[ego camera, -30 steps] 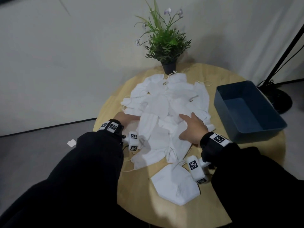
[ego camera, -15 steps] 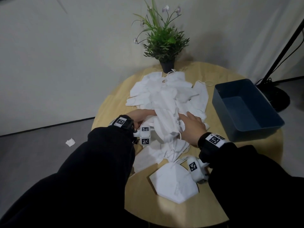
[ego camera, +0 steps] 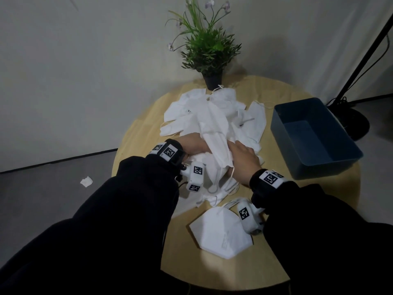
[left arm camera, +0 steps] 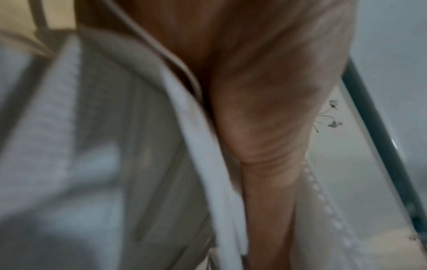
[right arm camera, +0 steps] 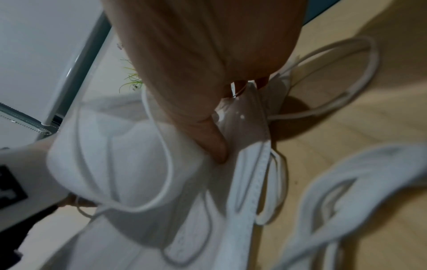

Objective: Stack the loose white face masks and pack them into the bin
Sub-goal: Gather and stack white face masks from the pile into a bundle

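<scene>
Head view shows us the heap of white face masks point(ego camera: 214, 122) on the round wooden table point(ego camera: 314, 220), just left of the blue bin point(ego camera: 314, 154), which holds nothing we can see. Our left hand point(ego camera: 193, 143) and right hand point(ego camera: 244, 158) press a bunch of masks point(ego camera: 219, 145) between them at the heap's near edge, palms facing each other; in the right wrist view the thumb point(right arm camera: 212, 142) pushes into the fabric. One single mask point(ego camera: 221, 233) lies apart, nearer us than the bin. A potted plant point(ego camera: 207, 45) stands beyond the heap.
</scene>
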Demonstrator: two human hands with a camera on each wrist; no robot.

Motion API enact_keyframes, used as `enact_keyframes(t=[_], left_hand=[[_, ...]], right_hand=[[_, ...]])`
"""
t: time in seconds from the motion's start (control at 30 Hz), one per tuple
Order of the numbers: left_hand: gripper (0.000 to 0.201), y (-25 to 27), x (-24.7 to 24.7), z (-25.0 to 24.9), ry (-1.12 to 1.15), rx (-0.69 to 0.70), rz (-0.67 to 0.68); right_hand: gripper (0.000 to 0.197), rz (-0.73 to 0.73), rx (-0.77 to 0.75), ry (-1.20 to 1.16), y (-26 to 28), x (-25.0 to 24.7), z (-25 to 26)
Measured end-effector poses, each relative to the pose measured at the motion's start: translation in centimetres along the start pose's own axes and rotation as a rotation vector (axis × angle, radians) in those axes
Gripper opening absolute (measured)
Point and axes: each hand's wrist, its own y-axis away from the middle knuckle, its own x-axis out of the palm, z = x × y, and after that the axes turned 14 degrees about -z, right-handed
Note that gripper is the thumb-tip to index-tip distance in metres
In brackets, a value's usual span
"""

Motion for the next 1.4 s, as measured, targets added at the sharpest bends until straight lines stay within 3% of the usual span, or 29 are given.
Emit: enact_keyframes(t=[0.07,0.27,0.37,0.43,0.57,0.7,0.8,0.87,0.97,1.03,1.1,1.17,1.27,1.33,1.4], left_hand=[[0.013,0.5,0.4,-0.2,0.086,0.020,0.024],[0.037,0.6,-1.1,0.7,0.030,0.147,-0.037],[0.051,1.0,-4.1,0.3,0.062,0.174,-0.029],[0.048,2.3,-6.3,-1.0,0.032,0.232,-0.064],[0.040,4.1,-10.2,-5.4,-0.287,0.476,-0.232],[0.044,4.7,-10.5,-6.8,-0.521,0.550,-0.472],[0.048,5.3,-7.1,-4.7,-0.607,0.599,-0.609],[0.070,4.9,-3.9,-1.7,-0.617,0.568,-0.521],[0.099,4.5,-0.1,3.5,-0.674,0.482,-0.137],[0.106,5.1,0.9,5.8,-0.681,0.504,-0.085],[0.096,6.0,1.1,6.7,-0.621,0.609,-0.254],[0.080,6.9,1.1,7.0,-0.610,0.723,-0.386],[0.072,7.1,1.3,8.2,-0.678,0.748,-0.275],[0.071,6.5,0.5,8.9,-0.684,0.687,-0.209],[0.068,5.2,-1.2,9.1,-0.714,0.632,-0.222]], right_hand=[[0.080,-0.007,-0.005,0.011,0.0,0.0,0.2],[0.079,-0.045,-0.048,-0.150,0.3,0.4,0.8],[0.065,-0.164,-0.074,-0.304,0.8,-0.2,1.9],[0.069,-0.236,-0.072,-0.409,1.0,-1.0,2.4],[0.087,-0.303,0.041,-0.601,0.9,-2.8,2.5],[0.058,-0.380,0.249,-0.693,0.2,-3.3,1.7],[0.051,-0.475,0.360,-0.702,0.0,-3.5,1.5],[0.053,-0.536,0.419,-0.813,0.0,-3.7,1.7],[0.052,-0.618,0.449,-0.928,-0.2,-3.9,2.1],[0.042,-0.657,0.373,-0.879,-0.2,-4.1,2.1],[0.034,-0.577,0.221,-0.764,-0.2,-4.2,1.9],[0.034,-0.341,0.078,-0.681,0.0,-3.7,1.7],[0.059,-0.046,-0.060,-0.312,0.1,-1.9,1.1],[0.071,0.025,-0.098,0.006,0.2,-1.3,0.5],[0.070,0.012,-0.095,0.160,0.1,-1.5,0.1]])
